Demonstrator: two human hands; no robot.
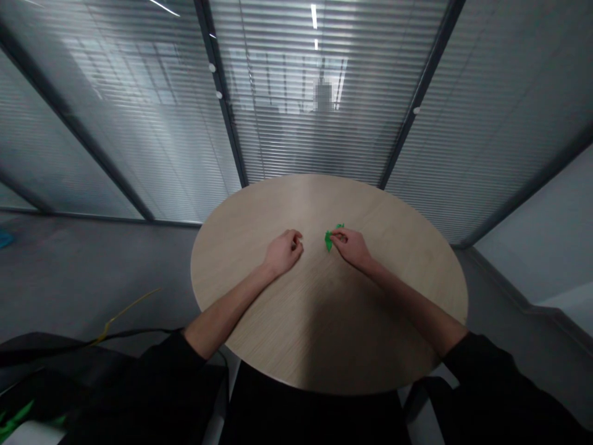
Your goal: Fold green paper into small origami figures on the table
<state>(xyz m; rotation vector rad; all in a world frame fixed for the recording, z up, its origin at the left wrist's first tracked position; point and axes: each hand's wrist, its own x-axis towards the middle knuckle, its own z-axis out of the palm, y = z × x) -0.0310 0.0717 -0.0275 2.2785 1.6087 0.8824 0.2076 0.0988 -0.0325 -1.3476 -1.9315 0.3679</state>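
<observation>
My right hand [353, 247] is over the round wooden table [259, 210], right of its middle. Its thumb and fingertips are pinched on a small, bright green, crumpled piece [328, 241], thin like film or a leaf; its exact kind is unclear. Part of the green shows beyond the fingers, and some is hidden behind them. To the left, my left hand [280, 253] lies on the tabletop with loosely curled fingers. A small gap separates its thumb from its fingers, and nothing shows in it. The two hands are apart.
Glass partitions with blinds [301, 142] stand behind the table. At the lower left are a dark bag or seat [41, 346] with a strap, a thin yellow cord [125, 308], and more green material [16, 420] beside a white object. A blue item [5, 238] lies on the floor.
</observation>
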